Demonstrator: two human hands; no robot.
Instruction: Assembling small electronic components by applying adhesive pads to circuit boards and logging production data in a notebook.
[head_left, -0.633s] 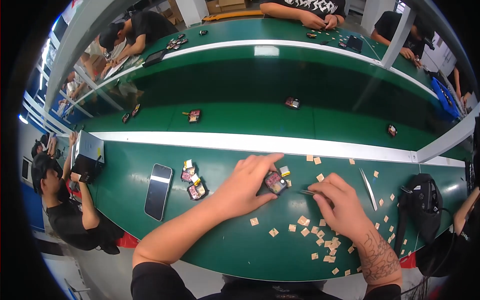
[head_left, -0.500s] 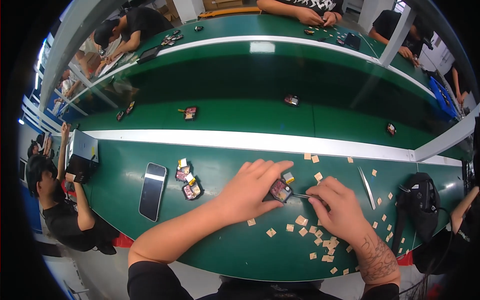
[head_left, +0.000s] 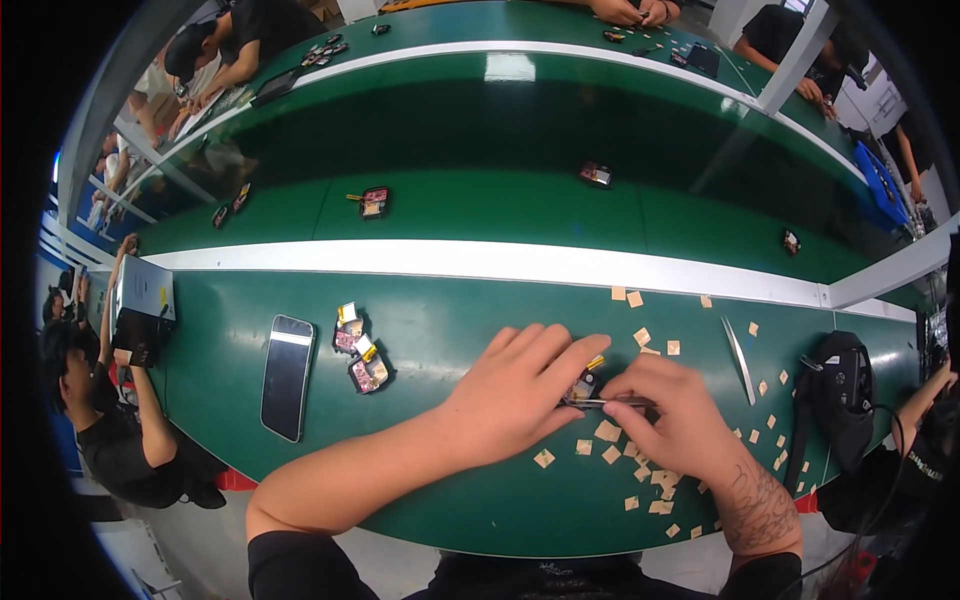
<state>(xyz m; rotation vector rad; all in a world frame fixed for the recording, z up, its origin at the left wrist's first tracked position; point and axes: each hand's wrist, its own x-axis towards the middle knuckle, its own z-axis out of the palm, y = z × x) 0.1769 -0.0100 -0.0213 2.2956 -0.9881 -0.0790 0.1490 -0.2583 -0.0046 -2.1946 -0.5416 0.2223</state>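
Two hands meet on green bench [head_left: 450, 500]: left grip [head_left: 515, 395] pinching small part [head_left: 580, 388], right grip [head_left: 675, 415] closed on tweezers [head_left: 600, 403].

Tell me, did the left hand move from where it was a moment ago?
Yes. The left hand slid right, away from the phone and closer to the right hand.

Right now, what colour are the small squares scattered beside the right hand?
Light tan squares, clearest in the head view.
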